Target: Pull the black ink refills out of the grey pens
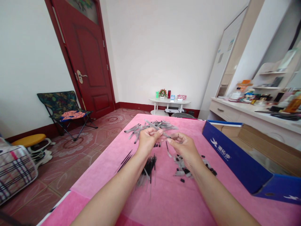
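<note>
Over the pink tablecloth (164, 194), my left hand (149, 138) pinches a translucent grey pen barrel (151, 124) that slants up to the left. My right hand (184, 145) is closed at the barrel's lower right end; the small part between its fingertips is too unclear to name. Behind the hands lies a spread of grey pen barrels (135, 129). Thin black pen refills (148, 169) form a pile by my left forearm, with a few more refills (124, 161) to its left. Grey pen caps (180, 164) and small black plugs (182, 180) lie under and around my right hand.
An open blue cardboard box (228, 157) stands on the table's right side. Beyond it is a white dresser (225, 108) with bottles. A folding chair (63, 106) and a plaid bag (16, 172) are on the left. A low white table (169, 101) stands against the wall.
</note>
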Action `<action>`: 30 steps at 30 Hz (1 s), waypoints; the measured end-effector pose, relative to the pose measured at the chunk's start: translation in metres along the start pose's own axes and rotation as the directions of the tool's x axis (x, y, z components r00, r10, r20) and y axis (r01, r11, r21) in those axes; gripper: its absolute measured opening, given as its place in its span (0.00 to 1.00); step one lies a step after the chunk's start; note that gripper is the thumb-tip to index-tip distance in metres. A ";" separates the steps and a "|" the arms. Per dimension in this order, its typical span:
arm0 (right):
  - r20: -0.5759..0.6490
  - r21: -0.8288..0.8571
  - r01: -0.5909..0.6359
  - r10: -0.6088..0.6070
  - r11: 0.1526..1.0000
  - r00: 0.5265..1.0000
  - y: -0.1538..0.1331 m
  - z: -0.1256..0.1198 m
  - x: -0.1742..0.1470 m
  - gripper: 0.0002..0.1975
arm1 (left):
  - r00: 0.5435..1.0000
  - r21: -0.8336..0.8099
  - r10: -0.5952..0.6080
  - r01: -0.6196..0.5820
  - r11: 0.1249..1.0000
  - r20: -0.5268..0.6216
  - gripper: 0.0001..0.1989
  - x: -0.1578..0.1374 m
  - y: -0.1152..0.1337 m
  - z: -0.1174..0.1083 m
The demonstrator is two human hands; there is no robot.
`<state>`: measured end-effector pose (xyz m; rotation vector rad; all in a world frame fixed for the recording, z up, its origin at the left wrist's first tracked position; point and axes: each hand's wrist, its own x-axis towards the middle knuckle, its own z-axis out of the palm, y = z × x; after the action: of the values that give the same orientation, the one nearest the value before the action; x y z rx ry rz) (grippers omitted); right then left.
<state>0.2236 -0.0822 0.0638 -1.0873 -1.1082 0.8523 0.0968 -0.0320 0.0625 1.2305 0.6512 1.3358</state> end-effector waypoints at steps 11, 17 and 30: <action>0.073 -0.020 -0.072 0.073 0.997 0.995 0.006 -0.006 0.005 0.17 | 1.000 0.015 -0.006 0.006 1.000 -0.012 0.15 0.000 0.000 -0.001; 0.121 -0.050 -0.085 0.090 0.995 0.988 0.006 -0.006 0.005 0.17 | 1.000 0.029 -0.010 0.010 1.000 0.000 0.15 0.001 -0.002 -0.001; 0.087 -0.108 0.001 0.008 0.994 0.996 0.007 -0.012 0.009 0.14 | 1.000 0.051 -0.026 0.026 0.998 0.005 0.14 0.002 -0.006 -0.002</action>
<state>0.2369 -0.0750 0.0581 -1.1500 -1.2372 0.8576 0.0978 -0.0290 0.0574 1.2616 0.6989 1.3010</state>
